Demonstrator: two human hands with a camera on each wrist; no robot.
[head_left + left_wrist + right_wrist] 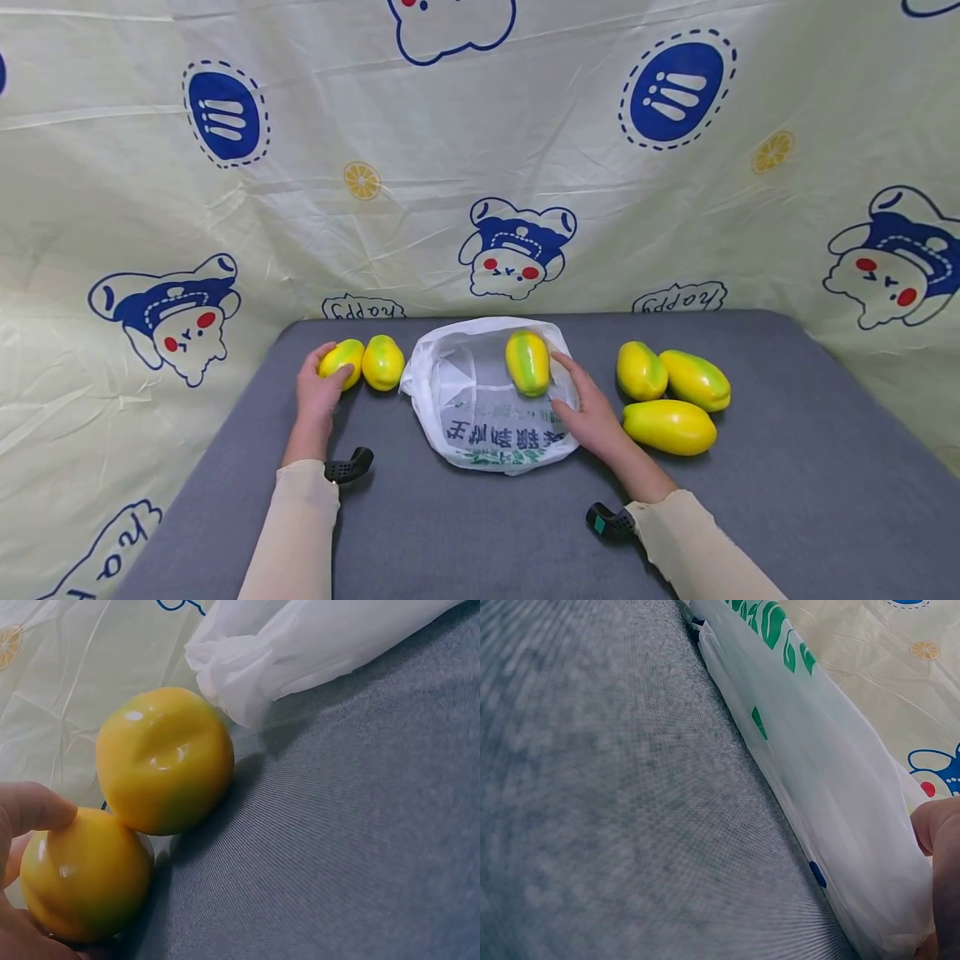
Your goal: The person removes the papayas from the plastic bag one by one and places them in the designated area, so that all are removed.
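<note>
At the left, my left hand [318, 387] grips a yellow-green papaya [341, 363], thumb on the near side and fingers behind it. A second papaya [165, 761] stands right beside the gripped one, close to the bag. In the middle lies an open white plastic bag [442, 400] with dark and green print, its mouth facing me. One green-striped papaya [528, 363] is inside it. My right hand [588, 412] is at the bag's right rim, thumb and fingers spread apart just beside that papaya. The right wrist view shows its fingers [937, 825] at the bag's side.
Three more papayas [670, 427] lie grouped on the right, beyond my right forearm. All stand on a grey cloth-covered table [465, 533]. A patterned pale curtain [420, 242] hangs directly behind the table's far edge.
</note>
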